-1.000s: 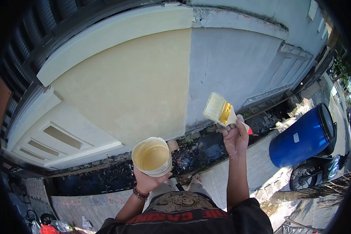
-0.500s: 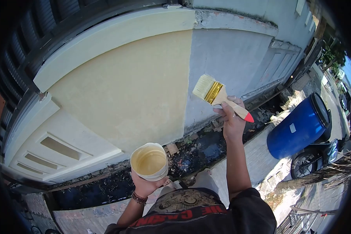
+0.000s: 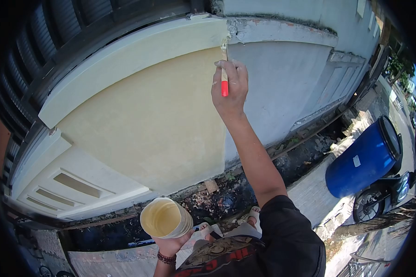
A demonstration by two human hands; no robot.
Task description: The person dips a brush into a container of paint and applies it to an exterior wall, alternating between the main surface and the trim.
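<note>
- Right hand (image 3: 232, 91) has its fingers pinched round the paintbrush (image 3: 224, 87), brush end up at the far ledge (image 3: 185, 37), about where cream meets grey
- Left hand (image 3: 170, 243) cups the paint pot (image 3: 186, 225), near left
- Wall (image 3: 152, 115) is cream left, grey right
- I'd go light up there, pot level

Head-worn view, forward and down

The brush (image 3: 224, 76) has a wooden handle with a smooth, painted tip. The tub (image 3: 186, 222) looks like plastic, ridged outside. The wall (image 3: 162, 120) is matt and smooth, the grey ledge (image 3: 282, 31) rough and chipped. The drum (image 3: 358, 173) looks like slightly glossy plastic; the shirt (image 3: 291, 235), matt cloth.
</note>
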